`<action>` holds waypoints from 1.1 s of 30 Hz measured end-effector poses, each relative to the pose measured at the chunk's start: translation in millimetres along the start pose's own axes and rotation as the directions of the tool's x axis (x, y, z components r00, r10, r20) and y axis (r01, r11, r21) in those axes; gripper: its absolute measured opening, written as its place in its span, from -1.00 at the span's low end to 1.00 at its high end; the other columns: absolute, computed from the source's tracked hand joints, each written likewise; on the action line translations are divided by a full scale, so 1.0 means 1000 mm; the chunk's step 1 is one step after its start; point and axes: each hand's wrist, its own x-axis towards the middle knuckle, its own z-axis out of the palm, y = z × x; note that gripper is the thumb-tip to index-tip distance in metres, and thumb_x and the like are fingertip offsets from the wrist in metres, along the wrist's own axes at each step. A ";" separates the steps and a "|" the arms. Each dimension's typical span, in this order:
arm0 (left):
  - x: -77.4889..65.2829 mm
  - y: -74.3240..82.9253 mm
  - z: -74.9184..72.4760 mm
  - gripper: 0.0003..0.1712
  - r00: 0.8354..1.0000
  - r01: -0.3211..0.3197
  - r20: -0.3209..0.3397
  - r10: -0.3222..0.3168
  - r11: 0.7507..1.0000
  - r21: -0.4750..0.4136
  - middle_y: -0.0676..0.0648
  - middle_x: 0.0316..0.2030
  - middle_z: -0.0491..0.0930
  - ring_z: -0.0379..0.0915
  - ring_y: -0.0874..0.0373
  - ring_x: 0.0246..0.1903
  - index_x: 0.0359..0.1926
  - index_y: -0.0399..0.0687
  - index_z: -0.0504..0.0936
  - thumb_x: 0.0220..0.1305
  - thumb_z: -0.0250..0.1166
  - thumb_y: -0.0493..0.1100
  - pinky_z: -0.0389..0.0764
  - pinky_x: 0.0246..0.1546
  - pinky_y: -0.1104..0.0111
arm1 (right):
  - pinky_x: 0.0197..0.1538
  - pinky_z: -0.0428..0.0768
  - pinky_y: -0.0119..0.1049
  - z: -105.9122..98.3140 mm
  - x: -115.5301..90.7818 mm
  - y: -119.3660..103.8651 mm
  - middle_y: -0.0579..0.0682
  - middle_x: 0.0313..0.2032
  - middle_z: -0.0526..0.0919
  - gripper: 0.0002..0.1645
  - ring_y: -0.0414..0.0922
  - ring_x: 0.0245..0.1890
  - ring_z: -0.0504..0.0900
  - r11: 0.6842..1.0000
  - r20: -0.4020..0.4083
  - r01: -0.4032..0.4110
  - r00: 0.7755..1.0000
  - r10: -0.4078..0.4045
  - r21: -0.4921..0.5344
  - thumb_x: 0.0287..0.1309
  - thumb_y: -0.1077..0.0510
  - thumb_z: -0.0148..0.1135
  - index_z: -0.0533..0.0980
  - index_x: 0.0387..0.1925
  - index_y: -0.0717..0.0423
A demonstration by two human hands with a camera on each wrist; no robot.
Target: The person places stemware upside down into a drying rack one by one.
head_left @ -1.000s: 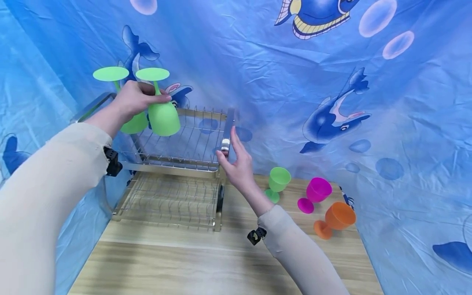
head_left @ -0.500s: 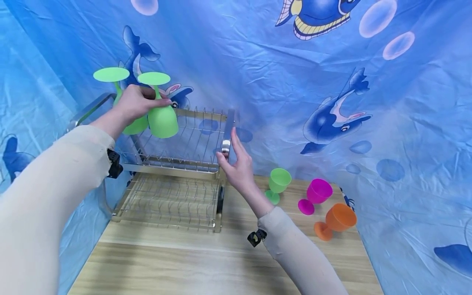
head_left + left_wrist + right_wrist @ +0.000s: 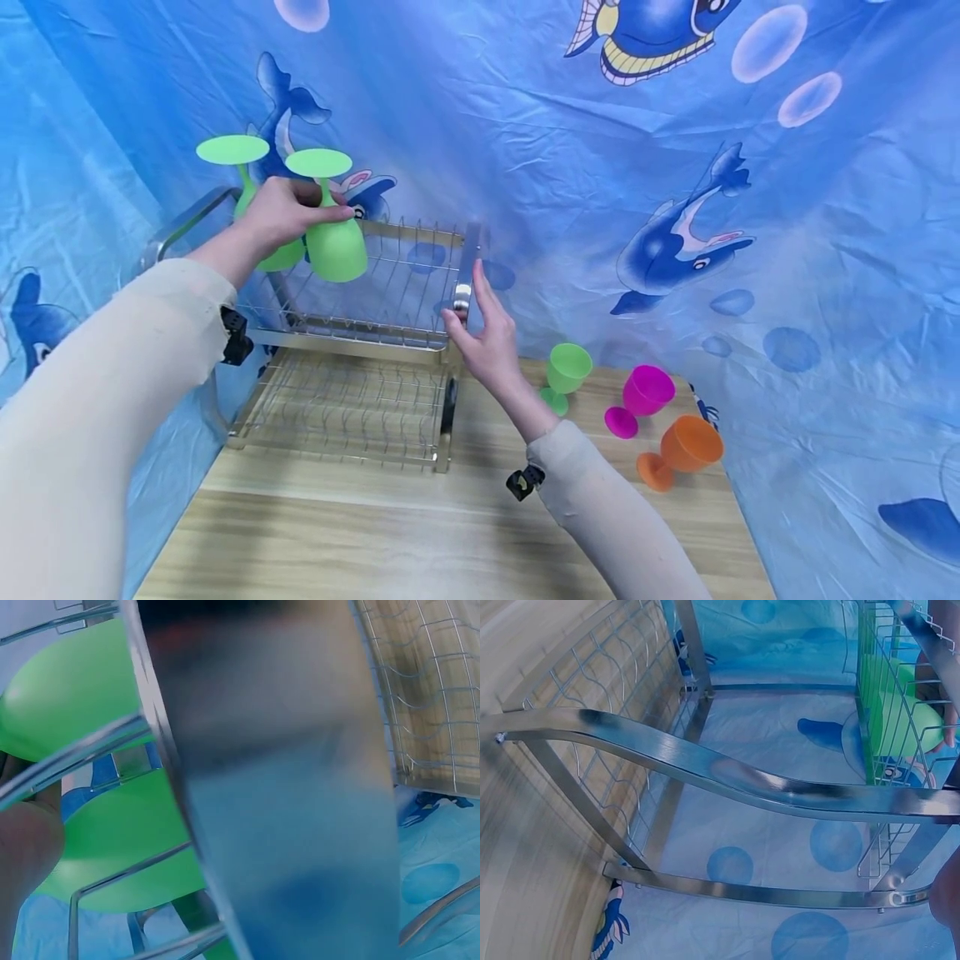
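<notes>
In the head view, my left hand (image 3: 288, 212) pinches the stem of an upside-down green goblet (image 3: 336, 250) at the upper tier of a metal dish rack (image 3: 382, 350). Just left of it is a second green goblet (image 3: 232, 150), also upside down, its bowl partly hidden by that hand. Both green bowls (image 3: 75, 690) show behind the rack wires in the left wrist view. My right hand (image 3: 487, 333) touches the rack's right side frame (image 3: 462, 296), its fingers straight and its thumb spread apart from them. Only an edge of this hand (image 3: 946, 900) enters the right wrist view.
Right of the rack, a green goblet (image 3: 568, 367), a magenta goblet (image 3: 648, 389) and an orange goblet (image 3: 692, 443) stand upright on the wooden table (image 3: 390, 533). A blue sea-print curtain (image 3: 555, 183) hangs close behind and at both sides.
My left hand has lowered slightly with the green goblet, bringing it down at the upper tier. The right hand keeps its place on the rack frame.
</notes>
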 end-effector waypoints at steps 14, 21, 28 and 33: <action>-0.021 -0.003 -0.015 0.06 0.999 0.024 0.030 -0.023 0.999 -0.043 -0.29 0.53 0.37 0.23 -0.29 0.54 0.61 -0.10 0.34 0.34 0.39 0.42 0.31 0.50 -0.22 | 0.63 0.19 -0.03 -0.001 0.000 -0.003 0.15 0.64 0.13 0.03 0.12 0.62 0.19 1.000 0.007 -0.021 1.000 0.021 0.000 0.42 0.09 0.37 0.04 0.70 0.13; -0.043 0.002 -0.024 0.09 0.998 0.051 0.019 -0.051 0.999 -0.006 -0.26 0.53 0.38 0.25 -0.29 0.53 0.62 -0.04 0.34 0.30 0.39 0.47 0.35 0.46 -0.25 | 0.63 0.20 0.00 -0.003 0.002 -0.002 0.22 0.64 0.14 0.03 0.12 0.62 0.19 1.000 0.015 -0.017 1.000 0.017 -0.003 0.43 0.09 0.37 0.01 0.71 0.03; -0.072 0.007 -0.034 0.09 0.998 0.057 0.030 -0.059 0.997 0.057 -0.26 0.55 0.35 0.24 -0.32 0.52 0.61 -0.02 0.37 0.28 0.39 0.48 0.41 0.38 -0.31 | 0.62 0.22 0.01 -0.006 0.003 -0.002 0.18 0.64 0.14 0.02 0.10 0.62 0.20 1.000 0.019 -0.027 0.999 0.028 -0.011 0.43 0.09 0.37 0.04 0.70 0.12; -0.104 0.013 -0.036 -0.02 0.999 -0.029 0.029 0.025 0.991 0.134 -0.30 0.47 0.45 0.35 -0.37 0.44 0.54 -0.06 0.48 0.29 0.47 0.38 0.47 0.32 -0.29 | 0.62 0.21 -0.02 -0.006 0.003 -0.002 0.14 0.65 0.13 0.02 0.09 0.62 0.20 1.000 0.028 -0.026 0.999 0.027 -0.016 0.43 0.09 0.37 0.05 0.69 0.17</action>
